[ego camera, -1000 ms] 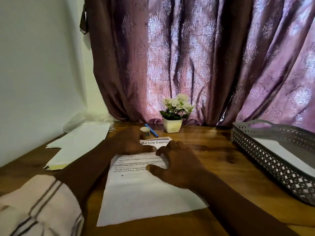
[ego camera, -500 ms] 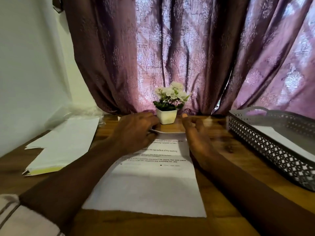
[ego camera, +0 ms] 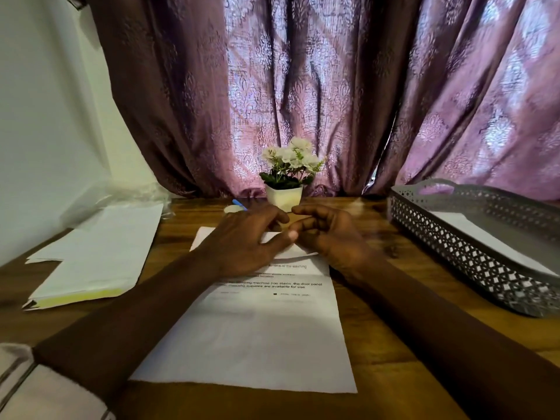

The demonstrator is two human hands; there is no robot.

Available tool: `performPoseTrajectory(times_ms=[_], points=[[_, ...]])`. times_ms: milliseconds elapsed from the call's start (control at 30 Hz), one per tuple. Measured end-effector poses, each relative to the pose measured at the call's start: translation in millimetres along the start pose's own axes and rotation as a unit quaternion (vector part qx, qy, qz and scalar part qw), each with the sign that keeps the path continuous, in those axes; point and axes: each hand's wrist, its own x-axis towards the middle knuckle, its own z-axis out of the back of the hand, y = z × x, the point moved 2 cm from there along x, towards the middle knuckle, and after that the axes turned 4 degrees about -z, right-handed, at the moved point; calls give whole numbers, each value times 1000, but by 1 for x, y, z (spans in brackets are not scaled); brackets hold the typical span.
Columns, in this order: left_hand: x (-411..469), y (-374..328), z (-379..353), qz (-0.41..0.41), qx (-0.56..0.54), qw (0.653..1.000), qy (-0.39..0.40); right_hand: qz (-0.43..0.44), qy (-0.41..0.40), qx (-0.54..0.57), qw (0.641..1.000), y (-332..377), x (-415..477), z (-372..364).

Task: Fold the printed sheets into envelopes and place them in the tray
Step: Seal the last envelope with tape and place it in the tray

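Observation:
A printed sheet [ego camera: 257, 338] lies flat on the wooden table in front of me, its far end folded over towards me. My left hand [ego camera: 242, 241] rests palm down on that folded flap, thumb stretched to the right. My right hand [ego camera: 330, 234] lies beside it with curled fingers on the flap's right part. The two hands almost touch. A grey perforated tray [ego camera: 448, 237] stands at the right with a white envelope or sheet [ego camera: 485, 237] inside. A pile of white envelopes and sheets [ego camera: 100, 256] lies at the left.
A small white pot of white flowers [ego camera: 286, 177] stands at the table's back, just past my hands. A blue pen [ego camera: 238, 204] and a small round white thing [ego camera: 233, 209] lie left of the pot. Purple curtains hang behind; a white wall is at the left.
The sheet's top end has been folded down towards me. Both hands moved from its far corners to the middle of the flap and now lie close together on it.

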Motion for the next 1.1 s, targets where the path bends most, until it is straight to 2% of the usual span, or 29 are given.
performPoseTrajectory(times_ms=[133, 267, 367, 567, 733, 833, 933, 1000, 1100], points=[[0, 10, 0, 6, -23, 1000, 19, 4, -3, -19, 1000, 1, 0, -5], [3, 16, 5, 4, -35, 999, -26, -29, -4, 20, 999, -2, -1, -1], [2, 18, 12, -3, -6, 999, -46, -20, -17, 36, 999, -1, 0, 1], [-4, 21, 23, -3, 110, 989, -99, 15, -69, 35, 997, -5, 4, 4], [-7, 29, 26, -7, 87, 994, -73, 34, -133, 57, 989, -6, 4, 14], [-6, 28, 26, -22, 61, 994, -88, -4, -162, 113, 980, 1, 3, 21], [-6, 27, 29, -33, 117, 982, -148, -76, -105, 166, 978, 7, 3, 21], [-6, 24, 31, -52, 157, 970, -176, -90, -63, 186, 976, 8, 1, 21], [-6, 24, 32, -63, 190, 965, -171, -102, -24, 194, 975, 9, 2, 21]])
